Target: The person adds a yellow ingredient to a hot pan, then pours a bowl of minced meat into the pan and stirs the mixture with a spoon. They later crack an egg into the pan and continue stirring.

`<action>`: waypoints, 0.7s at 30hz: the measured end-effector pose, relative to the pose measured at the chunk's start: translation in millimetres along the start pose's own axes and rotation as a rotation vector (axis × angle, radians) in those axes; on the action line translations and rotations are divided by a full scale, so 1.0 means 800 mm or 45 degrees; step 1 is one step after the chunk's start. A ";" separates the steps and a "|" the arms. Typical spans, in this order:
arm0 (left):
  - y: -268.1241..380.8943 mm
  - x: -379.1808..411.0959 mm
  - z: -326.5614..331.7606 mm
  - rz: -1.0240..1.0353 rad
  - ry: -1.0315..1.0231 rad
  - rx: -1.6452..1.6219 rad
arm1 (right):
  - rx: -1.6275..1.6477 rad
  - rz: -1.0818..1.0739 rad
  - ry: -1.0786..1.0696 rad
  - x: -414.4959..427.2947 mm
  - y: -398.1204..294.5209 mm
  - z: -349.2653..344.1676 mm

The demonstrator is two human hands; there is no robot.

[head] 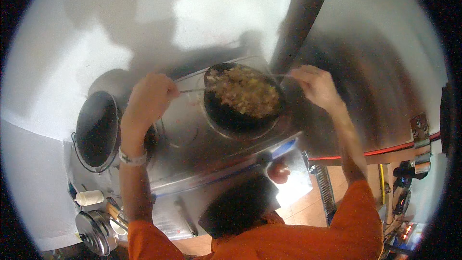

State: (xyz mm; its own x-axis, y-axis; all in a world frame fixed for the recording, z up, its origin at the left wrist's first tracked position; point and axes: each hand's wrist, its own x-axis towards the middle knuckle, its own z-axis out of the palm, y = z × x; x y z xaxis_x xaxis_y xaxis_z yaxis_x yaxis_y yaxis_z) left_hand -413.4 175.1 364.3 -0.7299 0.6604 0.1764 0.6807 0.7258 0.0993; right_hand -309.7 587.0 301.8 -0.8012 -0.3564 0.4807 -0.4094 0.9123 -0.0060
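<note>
A round dark pan [231,119] sits on a metal stove top, holding a heap of chopped, brownish-yellow food [249,92]. From the pan's left side, my left hand [153,95] grips a thin metal utensil [191,90] whose far end reaches into the food. On the other side, my right hand [314,85] pinches another thin utensil [280,75], also extending over the pan. The working ends of both are blurred or hidden in the food. A pale band circles my left wrist.
A large dark pot [96,130] with a wire handle stands left of my left forearm. Below it are a lidded metal pot [95,233] and a white roll [89,198]. A wall rises behind the stove [213,148]; a metal panel [371,97] stands right.
</note>
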 end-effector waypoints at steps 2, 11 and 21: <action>0.001 -0.016 -0.005 -0.046 -0.058 -0.015 | 0.093 0.056 -0.128 -0.010 -0.006 -0.015; 0.018 0.016 0.036 0.020 -0.046 0.006 | 0.117 0.221 0.021 0.003 -0.028 -0.032; 0.063 -0.003 0.009 0.076 -0.043 -0.010 | 0.039 0.249 -0.062 -0.045 -0.030 -0.027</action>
State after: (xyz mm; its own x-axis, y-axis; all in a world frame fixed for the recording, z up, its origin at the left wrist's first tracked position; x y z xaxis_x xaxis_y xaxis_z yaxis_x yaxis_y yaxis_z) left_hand -377.5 211.5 361.9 -0.6898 0.7085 0.1490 0.7232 0.6837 0.0974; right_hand -261.8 582.5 304.0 -0.8867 -0.1829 0.4246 -0.2562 0.9589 -0.1218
